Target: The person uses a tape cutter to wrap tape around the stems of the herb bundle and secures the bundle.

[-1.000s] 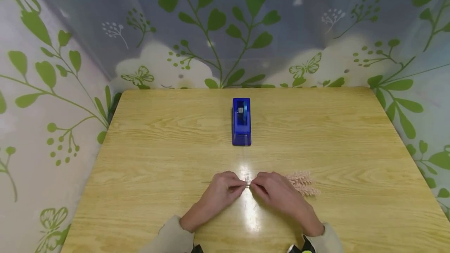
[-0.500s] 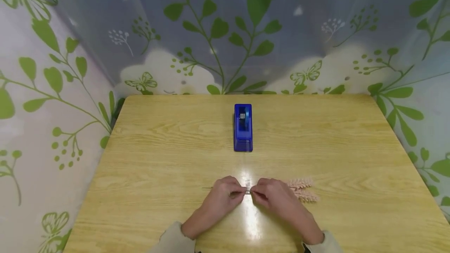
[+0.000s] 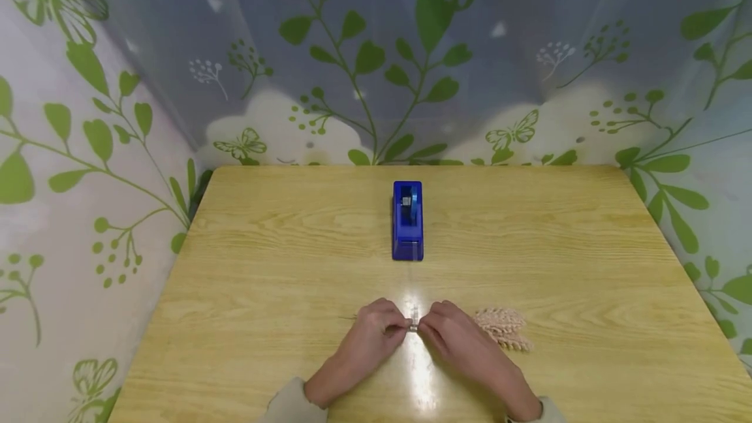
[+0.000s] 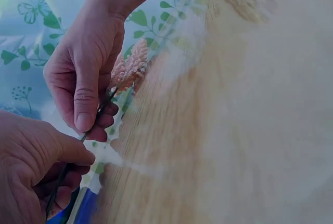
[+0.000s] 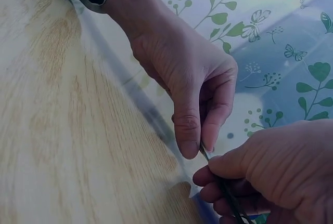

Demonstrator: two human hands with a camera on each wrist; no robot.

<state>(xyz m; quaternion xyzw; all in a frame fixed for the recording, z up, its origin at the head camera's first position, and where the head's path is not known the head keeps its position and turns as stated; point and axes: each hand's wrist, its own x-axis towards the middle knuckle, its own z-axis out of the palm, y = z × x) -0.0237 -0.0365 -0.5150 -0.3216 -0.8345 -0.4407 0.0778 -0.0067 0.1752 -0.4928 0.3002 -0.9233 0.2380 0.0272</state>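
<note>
Both hands meet near the front middle of the wooden table (image 3: 264, 279). My left hand (image 3: 401, 327) and right hand (image 3: 424, 329) each pinch a thin dark stem (image 4: 104, 104) between thumb and fingers. A small piece of clear tape (image 3: 414, 317) stands up on the stem between the two hands. The stem's pink fluffy sprigs (image 3: 502, 328) lie on the table just right of the right hand. In the right wrist view the left hand (image 5: 195, 148) pinches the stem (image 5: 225, 188) from above, right beside the right hand (image 5: 213, 174). In the left wrist view the right hand (image 4: 88, 125) grips it near the sprigs (image 4: 130, 65).
A blue tape dispenser (image 3: 407, 219) stands at the middle of the table, beyond the hands, its cutter end facing me. A leaf-patterned curtain (image 3: 376, 51) closes off the back and both sides. Bright glare lies on the wood under the hands.
Both hands keep pinching the stem at the same spot. The pink sprigs have turned a little and lie closer together. The head view has tilted slightly, so everything sits lower in frame.
</note>
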